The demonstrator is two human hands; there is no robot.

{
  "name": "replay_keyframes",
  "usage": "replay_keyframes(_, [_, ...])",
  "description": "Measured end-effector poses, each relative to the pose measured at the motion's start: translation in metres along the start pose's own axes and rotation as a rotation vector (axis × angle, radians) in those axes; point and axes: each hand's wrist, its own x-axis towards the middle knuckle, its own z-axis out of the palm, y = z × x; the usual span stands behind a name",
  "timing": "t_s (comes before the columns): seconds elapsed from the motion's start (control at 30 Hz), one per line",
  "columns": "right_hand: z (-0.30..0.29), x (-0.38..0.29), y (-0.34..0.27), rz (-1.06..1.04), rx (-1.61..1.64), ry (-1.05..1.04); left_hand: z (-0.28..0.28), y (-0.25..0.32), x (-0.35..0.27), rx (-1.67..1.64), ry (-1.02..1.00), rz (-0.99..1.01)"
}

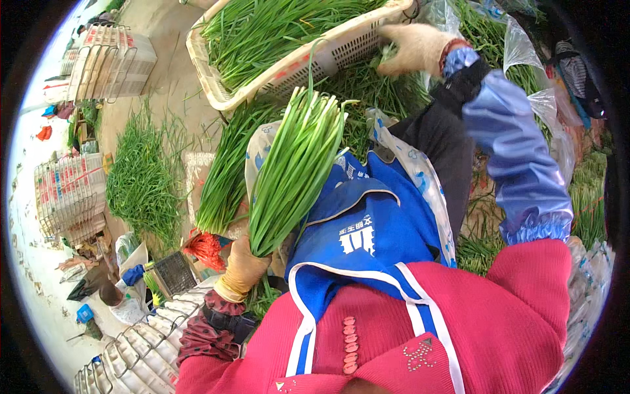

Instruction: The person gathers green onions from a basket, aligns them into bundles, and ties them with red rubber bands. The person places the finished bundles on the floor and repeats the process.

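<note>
My left hand [243, 270], in a yellowish glove, grips a thick bunch of garlic chives [298, 172] by its leafy green end. The pale cut ends fan out away from me, above the blue apron [354, 212] on my lap. My right hand [416, 49], in a pale glove, is reached out beside the right end of a white plastic basket [300, 66]. Its fingers look spread with nothing clear between them, though motion blurs them. Loose chives [290, 29] fill the basket. Another bundle of chives [224, 177] lies left of my knee.
A heap of loose green leaves [142, 182] lies on the floor to the left. Stacked white crates [110, 64] stand beyond it, more crates [147, 349] at lower left. Red netting or ties [205, 249] lie near my left hand. Clear plastic bags [524, 44] and greens are on the right.
</note>
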Motion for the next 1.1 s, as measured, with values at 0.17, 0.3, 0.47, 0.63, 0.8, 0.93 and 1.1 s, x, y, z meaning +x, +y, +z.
replay_keyframes(0.17, [-0.003,-0.04,-0.112,-0.559,0.115,0.217,0.015,0.006,0.014,0.09,0.081,0.067])
replay_keyframes(0.3, [0.011,-0.036,-0.14,-0.981,0.219,0.311,0.017,0.006,0.023,0.198,0.207,0.136])
replay_keyframes(0.47, [0.029,-0.023,-0.112,-0.685,0.7,0.237,0.011,-0.006,0.029,0.458,0.369,0.225])
replay_keyframes(0.63, [0.009,-0.021,-0.083,0.105,1.817,0.524,0.024,-0.03,0.037,0.527,0.489,0.341])
replay_keyframes(0.8, [0.006,-0.036,-0.051,-0.242,1.275,0.328,0.039,-0.058,0.045,0.56,0.515,0.391])
replay_keyframes(0.93, [0.044,-0.035,-0.068,-0.413,0.407,0.174,0.041,-0.071,0.054,0.54,0.504,0.413])
replay_keyframes(1.1, [0.066,-0.026,-0.079,-0.239,0.279,-0.155,0.038,-0.074,0.055,0.684,0.526,0.449])
